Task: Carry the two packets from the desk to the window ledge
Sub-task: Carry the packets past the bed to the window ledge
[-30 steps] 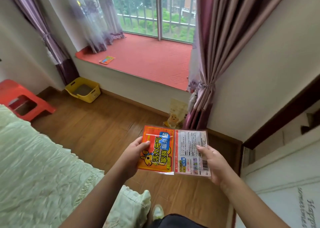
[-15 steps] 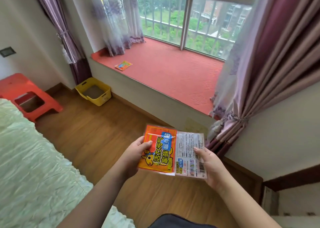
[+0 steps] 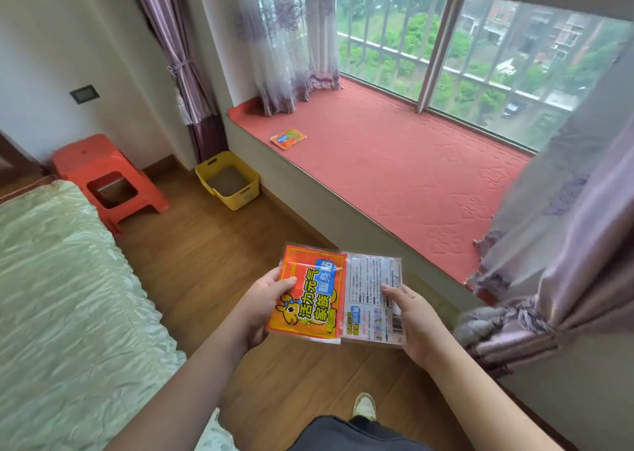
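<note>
I hold two flat packets side by side in front of me, above the wooden floor. My left hand (image 3: 262,305) grips the orange packet (image 3: 310,292), printed face up. My right hand (image 3: 417,323) grips the white packet (image 3: 374,294), its text and barcode side up, its left edge tucked under the orange one. The window ledge (image 3: 394,166), covered in red padding, runs ahead and to the right, just beyond the packets. A third small orange packet (image 3: 288,138) lies on the ledge near its left end.
A bed with a pale green cover (image 3: 58,296) fills the left. A red plastic stool (image 3: 106,176) and a yellow bin (image 3: 228,179) stand on the floor by the ledge. Purple curtains (image 3: 549,279) hang at the right, reaching onto the ledge's near end.
The view has swung left and closer to the window; the ledge now lies right beyond the packets. Both hands keep the same hold on the packets.
</note>
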Motion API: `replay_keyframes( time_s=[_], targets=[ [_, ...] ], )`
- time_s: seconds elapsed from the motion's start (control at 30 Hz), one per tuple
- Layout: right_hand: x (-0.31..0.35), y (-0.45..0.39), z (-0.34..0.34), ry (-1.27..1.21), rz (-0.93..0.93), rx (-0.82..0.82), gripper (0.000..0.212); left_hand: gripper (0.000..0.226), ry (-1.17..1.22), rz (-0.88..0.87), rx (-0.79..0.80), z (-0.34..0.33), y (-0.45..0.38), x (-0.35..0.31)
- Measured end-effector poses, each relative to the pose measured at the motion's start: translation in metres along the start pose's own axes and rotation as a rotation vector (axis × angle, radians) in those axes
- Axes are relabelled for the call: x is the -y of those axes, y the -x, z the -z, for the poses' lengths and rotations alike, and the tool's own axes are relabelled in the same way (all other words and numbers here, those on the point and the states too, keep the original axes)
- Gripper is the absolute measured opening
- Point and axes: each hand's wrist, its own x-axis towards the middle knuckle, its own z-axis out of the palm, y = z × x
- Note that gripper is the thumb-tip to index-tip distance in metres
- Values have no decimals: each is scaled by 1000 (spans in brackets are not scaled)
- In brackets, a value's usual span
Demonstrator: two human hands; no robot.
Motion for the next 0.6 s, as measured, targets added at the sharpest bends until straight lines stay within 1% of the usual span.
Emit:
replay_keyframes(
  time_s=[0.3,0.43,0.6],
  targets=[
    [70,-112,1,77,-83,115,19,19,82,-23,-146,-14,-83,-47],
    [90,-153,-17,116,-97,156,18,21,107,-22,-183,1,-107,-64],
    [106,-204,-53,161,-104,190,19,24,157,-24,-240,38,-138,-83]
  ],
)
